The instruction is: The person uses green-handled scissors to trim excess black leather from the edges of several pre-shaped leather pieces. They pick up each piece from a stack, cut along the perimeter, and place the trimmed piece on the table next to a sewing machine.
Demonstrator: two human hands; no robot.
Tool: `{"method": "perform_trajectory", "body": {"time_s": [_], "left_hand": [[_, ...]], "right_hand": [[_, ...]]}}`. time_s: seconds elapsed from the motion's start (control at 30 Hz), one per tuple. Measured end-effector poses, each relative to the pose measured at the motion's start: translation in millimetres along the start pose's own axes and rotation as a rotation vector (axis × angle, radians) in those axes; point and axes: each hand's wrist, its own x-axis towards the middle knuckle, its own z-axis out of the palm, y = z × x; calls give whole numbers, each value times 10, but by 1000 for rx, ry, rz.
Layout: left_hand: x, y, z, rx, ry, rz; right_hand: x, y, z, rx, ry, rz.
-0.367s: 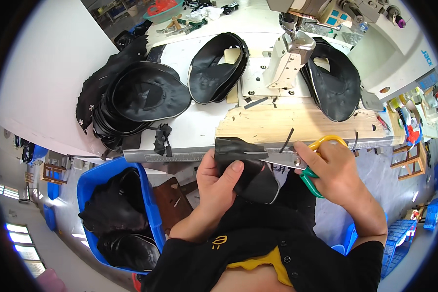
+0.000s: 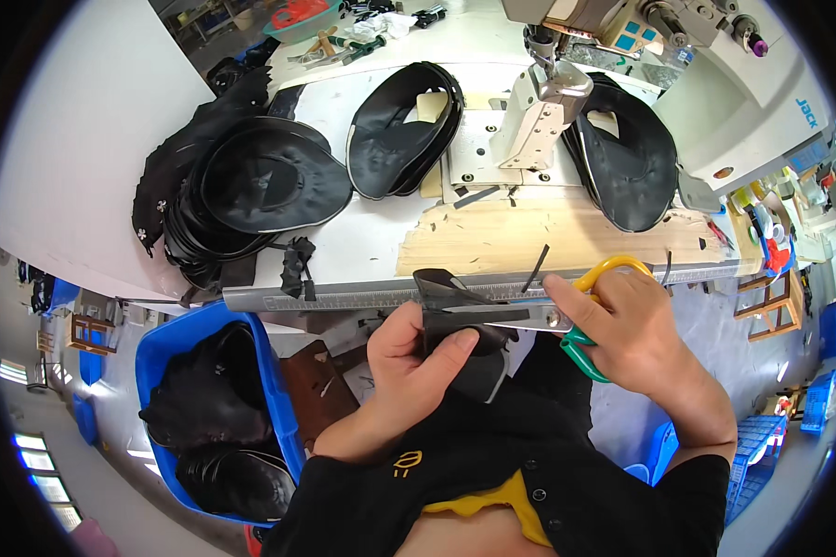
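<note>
A black leather piece point(image 2: 481, 365), like a shoe upper with a pale edge, is gripped by my left hand point(image 2: 411, 362), thumb on top and fingers behind. My right hand point(image 2: 627, 325) is closed round scissors point(image 2: 539, 317) with one yellow and one green handle loop. Their blades point left and lie across the leather near my left thumb; the lower part of the leather hangs in front of my shirt. Whether the blades are cutting at this instant I cannot tell. Dark folds of leather partly hide the blade tips.
Black shoe uppers stand in stacks on the table: a left stack point(image 2: 269, 181), a middle one point(image 2: 404, 130) and a right one point(image 2: 627, 158). Between them rises a sewing machine post point(image 2: 539, 121). A blue bin point(image 2: 288, 399) of black pieces sits at lower left. Scraps lie on the table.
The scissors blades have swung to nearly level and reach further left over the leather. The leather has turned and folded in my left hand. The whole view has shifted slightly.
</note>
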Motion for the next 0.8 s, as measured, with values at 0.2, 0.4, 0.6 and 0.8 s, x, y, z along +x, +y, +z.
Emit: {"method": "perform_trajectory", "body": {"time_s": [0.2, 0.4, 0.6, 0.8], "left_hand": [[-9, 6, 86, 59, -36, 18], [-6, -43, 16, 129, -55, -37], [46, -88, 61, -10, 6, -7], [50, -135, 60, 39, -19, 6]], "right_hand": [[10, 1, 22, 70, 37, 0], [-51, 30, 25, 82, -38, 12], [-90, 34, 68, 96, 26, 40], [-111, -32, -29, 2, 18, 98]]}}
